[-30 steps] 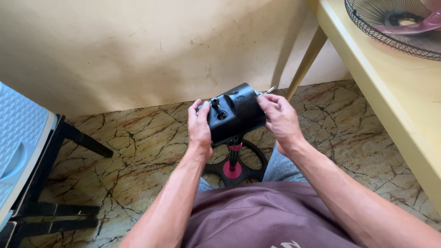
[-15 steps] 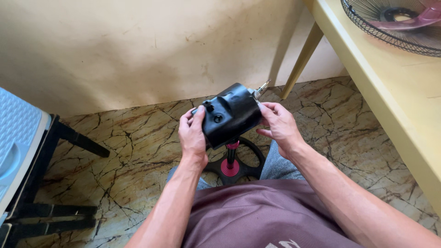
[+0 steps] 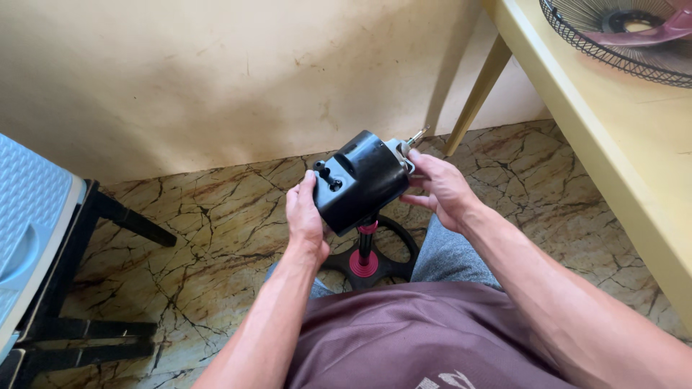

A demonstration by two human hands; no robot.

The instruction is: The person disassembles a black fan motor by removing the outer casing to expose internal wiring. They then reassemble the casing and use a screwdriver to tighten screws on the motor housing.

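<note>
Marbled floor tiles (image 3: pixel 216 216) and a stained wall lie beyond a black fan motor housing (image 3: pixel 360 180) on its stand. Both hands clasp it, steadying it: left hand (image 3: pixel 304 216) curled round the rear, right hand (image 3: pixel 441 189) at the shaft end.

Black fan motor housing (image 3: pixel 360 180) tilted; shaft pointing upper right.

A cracked marble-patterned floor (image 3: pixel 216 216) carries a round black fan base (image 3: pixel 375 263) between the person's knees. The yellow table (image 3: pixel 613 144) bears a wire fan grille (image 3: pixel 620 36) at its far edge.

No packages, labels, signs or screens are in view.
</note>
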